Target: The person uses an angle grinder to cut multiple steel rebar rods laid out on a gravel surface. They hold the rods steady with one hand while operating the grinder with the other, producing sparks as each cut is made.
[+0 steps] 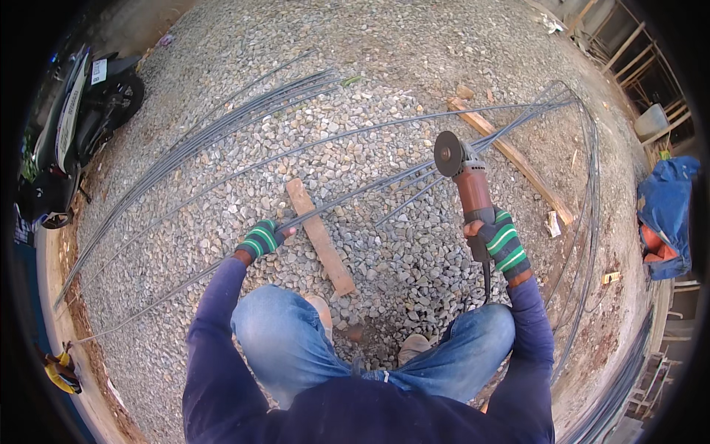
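Note:
My left hand, in a striped fingerless glove, grips a few long steel reinforcing bars near a flat wooden board that lies beneath them on the gravel. In my right hand, gloved alike, an angle grinder is held by its rear body, with its cutting disc pointing away from me, close to the bars. Whether the disc spins cannot be told. The grinder's cord runs down towards my right knee.
More steel bars lie in a bundle at the left; others bend round at the right. A wooden plank lies beyond the grinder. A motorcycle stands far left, a person is at the lower left edge, a blue tarpaulin far right.

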Demonstrator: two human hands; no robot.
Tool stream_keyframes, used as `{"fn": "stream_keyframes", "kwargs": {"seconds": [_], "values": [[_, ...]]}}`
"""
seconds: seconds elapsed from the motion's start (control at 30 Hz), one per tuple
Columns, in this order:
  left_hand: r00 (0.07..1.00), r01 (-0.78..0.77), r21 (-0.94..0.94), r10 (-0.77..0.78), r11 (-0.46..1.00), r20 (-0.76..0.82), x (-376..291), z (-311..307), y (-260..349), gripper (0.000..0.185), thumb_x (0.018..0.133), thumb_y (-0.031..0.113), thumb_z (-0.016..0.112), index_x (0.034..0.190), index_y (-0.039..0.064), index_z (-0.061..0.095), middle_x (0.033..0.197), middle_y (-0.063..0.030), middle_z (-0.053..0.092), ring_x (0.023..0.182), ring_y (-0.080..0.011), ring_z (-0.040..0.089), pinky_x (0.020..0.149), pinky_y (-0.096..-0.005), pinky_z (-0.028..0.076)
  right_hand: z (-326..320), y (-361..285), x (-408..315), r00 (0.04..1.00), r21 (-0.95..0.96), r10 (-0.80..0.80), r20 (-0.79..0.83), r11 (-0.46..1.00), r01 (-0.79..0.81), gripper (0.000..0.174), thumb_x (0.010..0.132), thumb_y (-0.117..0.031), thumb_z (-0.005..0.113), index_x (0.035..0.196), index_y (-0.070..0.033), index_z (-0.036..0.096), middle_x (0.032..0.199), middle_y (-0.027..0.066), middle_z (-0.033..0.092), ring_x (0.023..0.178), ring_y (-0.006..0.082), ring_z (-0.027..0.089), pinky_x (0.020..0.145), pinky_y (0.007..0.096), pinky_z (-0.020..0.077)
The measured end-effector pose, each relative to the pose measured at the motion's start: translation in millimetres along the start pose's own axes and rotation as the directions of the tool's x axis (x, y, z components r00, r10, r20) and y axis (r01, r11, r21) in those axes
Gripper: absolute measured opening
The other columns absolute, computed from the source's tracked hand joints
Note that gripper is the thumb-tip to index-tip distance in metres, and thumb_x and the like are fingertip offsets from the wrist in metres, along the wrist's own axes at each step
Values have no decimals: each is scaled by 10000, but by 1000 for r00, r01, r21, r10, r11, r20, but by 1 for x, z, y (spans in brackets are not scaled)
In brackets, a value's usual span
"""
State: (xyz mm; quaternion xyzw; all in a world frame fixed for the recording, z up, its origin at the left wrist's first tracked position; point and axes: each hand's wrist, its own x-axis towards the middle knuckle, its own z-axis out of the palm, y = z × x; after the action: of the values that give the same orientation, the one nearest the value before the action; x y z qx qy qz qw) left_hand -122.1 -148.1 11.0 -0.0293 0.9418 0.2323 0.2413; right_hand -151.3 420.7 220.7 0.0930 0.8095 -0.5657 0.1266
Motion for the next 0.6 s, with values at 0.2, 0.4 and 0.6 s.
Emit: {"fn": "stream_keyframes", "kwargs": {"seconds": [0.2, 0.4, 0.6], "values": [[972, -37, 95, 58, 995, -229, -23, -34, 37, 695, 947, 674, 616, 821, 1, 731, 734, -257, 677, 739, -430, 686, 742, -516, 526, -39, 3, -1, 984, 151, -27, -175, 987, 54, 386, 743, -152, 777, 1050, 60, 675, 817, 90, 713, 661, 167, 676, 581, 318, 546], [949, -39, 141, 81, 989, -306, -49, -71, 45, 651, 931, 655, 654, 877, 9, 720, 693, -242, 645, 722, -431, 674, 690, -534, 509, -71, 5, -9, 947, 260, 30, -321, 964, 58, 302, 776, -119, 727, 1015, 59, 680, 811, 108, 719, 653, 184, 688, 582, 310, 558], [954, -48, 84, 71, 995, -290, -25, -24, 25, 635, 877, 622, 743, 906, -13, 728, 711, -239, 670, 691, -430, 674, 681, -513, 520, -91, 12, -21, 923, 342, 44, -381, 935, 97, 335, 789, -180, 761, 1029, 33, 667, 776, 109, 688, 651, 224, 691, 601, 350, 595]]}}
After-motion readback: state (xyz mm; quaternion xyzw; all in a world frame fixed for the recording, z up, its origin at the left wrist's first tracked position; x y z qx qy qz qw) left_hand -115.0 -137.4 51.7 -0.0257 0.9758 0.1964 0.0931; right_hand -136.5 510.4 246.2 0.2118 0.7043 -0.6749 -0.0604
